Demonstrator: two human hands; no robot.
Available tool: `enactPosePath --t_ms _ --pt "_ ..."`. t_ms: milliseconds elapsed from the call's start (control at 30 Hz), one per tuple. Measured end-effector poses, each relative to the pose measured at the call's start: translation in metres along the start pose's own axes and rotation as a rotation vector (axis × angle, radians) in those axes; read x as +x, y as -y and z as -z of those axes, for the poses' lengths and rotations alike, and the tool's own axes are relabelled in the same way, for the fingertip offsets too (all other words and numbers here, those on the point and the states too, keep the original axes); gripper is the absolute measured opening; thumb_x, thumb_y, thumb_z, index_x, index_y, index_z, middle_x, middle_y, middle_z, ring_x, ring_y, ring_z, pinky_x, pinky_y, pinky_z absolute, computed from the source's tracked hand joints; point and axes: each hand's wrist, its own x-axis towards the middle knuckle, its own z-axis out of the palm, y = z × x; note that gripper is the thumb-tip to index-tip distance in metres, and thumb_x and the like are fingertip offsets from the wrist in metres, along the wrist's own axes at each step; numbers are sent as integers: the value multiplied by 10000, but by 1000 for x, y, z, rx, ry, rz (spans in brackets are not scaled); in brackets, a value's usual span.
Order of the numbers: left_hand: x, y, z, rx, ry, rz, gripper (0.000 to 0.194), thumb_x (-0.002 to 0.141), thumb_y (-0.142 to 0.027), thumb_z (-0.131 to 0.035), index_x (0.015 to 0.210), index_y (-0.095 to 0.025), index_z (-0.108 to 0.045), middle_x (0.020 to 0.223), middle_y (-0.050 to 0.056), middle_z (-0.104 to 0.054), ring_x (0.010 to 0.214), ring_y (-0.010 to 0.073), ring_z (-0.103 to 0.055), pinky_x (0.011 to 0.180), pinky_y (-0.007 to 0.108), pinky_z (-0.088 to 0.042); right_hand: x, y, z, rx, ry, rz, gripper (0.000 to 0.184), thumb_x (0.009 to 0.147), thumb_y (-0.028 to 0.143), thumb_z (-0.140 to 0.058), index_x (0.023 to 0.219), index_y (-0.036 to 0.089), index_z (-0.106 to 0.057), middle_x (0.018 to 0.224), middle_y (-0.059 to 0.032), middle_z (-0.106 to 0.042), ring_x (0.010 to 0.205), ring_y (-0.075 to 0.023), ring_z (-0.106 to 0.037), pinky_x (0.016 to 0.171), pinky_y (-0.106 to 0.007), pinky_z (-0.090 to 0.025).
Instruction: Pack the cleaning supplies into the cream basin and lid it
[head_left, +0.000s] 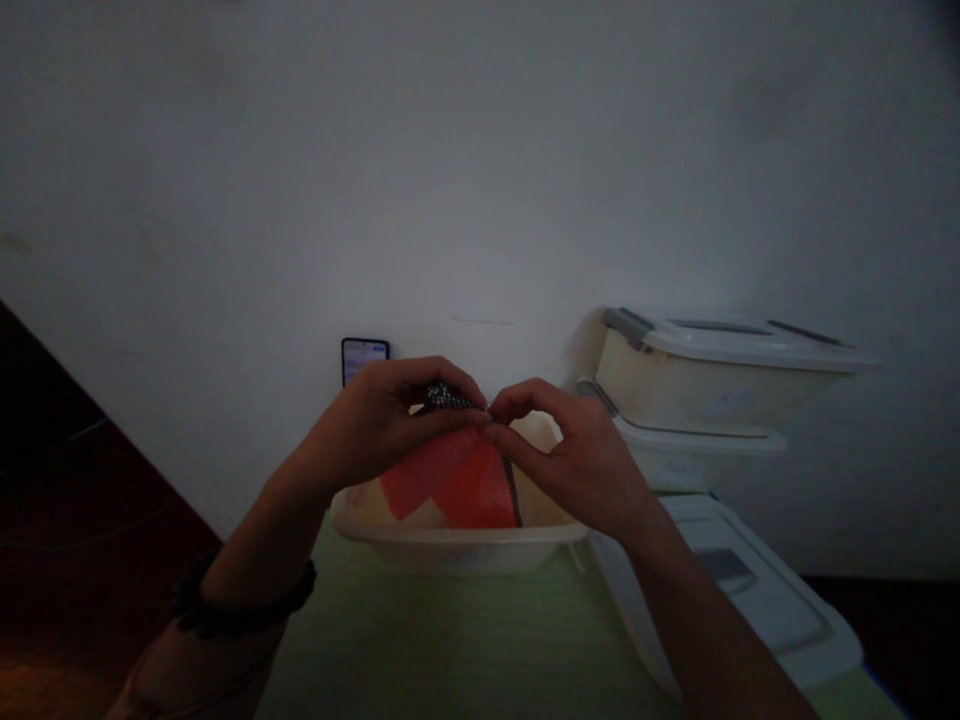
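Red cloth [469,492], its top edge pinched by the fingertips of the left hand [397,410] and right hand [577,455], hangs into a tub [465,552], with open air above, wall [480,200] behind, lid [784,620] just right, and table [435,640] in front.

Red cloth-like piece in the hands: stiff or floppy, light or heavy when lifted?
Probably floppy: the red cloth-like piece hangs in overlapping layers below the fingers. Perhaps light: a mere pinch appears to hold its top.

Red material [476,495] in left grip [401,405]
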Motion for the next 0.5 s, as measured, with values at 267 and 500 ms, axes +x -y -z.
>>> enactPosePath --t_ms 267,500 --pt "-1 8 0 -69 87 17 123 768 -308 -641 861 -232 -660 773 -4 -696 700 149 -648 631 226 -510 0 -2 5 50 28 -44 60 799 249 -614 827 200 -590 759 8 -651 715 -123 -604 684 -248 -485" --pt "0 3 1 16 161 -5 94 799 -283 -587 812 -234 -667 749 -24 -706 692 138 -646 624 209 -487 0 -3 4 100 116 -52 116 810 310 -611 827 201 -571 759 9 -653 709 -125 -599 658 -245 -471"
